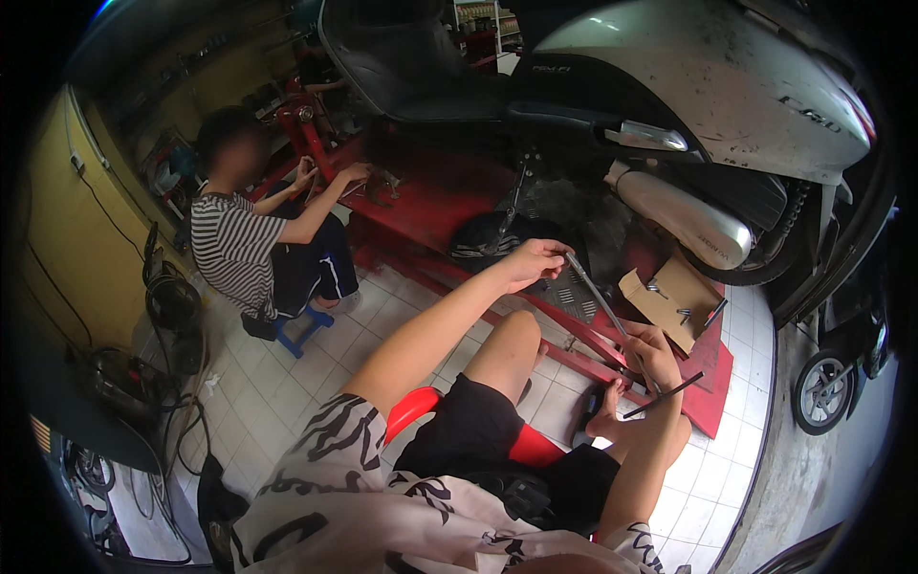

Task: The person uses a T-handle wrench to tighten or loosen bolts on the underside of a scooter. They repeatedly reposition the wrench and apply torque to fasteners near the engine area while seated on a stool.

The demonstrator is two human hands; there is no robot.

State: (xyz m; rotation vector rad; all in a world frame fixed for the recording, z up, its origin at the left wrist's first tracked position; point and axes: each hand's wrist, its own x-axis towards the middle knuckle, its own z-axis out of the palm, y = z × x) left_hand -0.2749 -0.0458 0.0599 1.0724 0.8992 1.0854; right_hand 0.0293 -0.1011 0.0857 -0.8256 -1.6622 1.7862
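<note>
A slim grey metal rod (597,295) slants between my two hands, in front of the scooter's lower side. My left hand (537,266) pinches its upper end between the fingertips. Lower down and to the right, my right hand (652,358) is closed round the other end. A thin black stick (664,395) crosses by my right wrist; whether that hand holds it too, I cannot tell. Just beyond my right hand lies an opened cardboard box (660,311) with a few small metal parts (684,314) on it.
A scooter (708,86) with silver panels and an exhaust muffler (684,215) stands on a red lift platform (430,206). To the left a person (239,220) in a striped shirt sits on a blue stool (301,330). Cables and hoses (182,411) hang at the far left.
</note>
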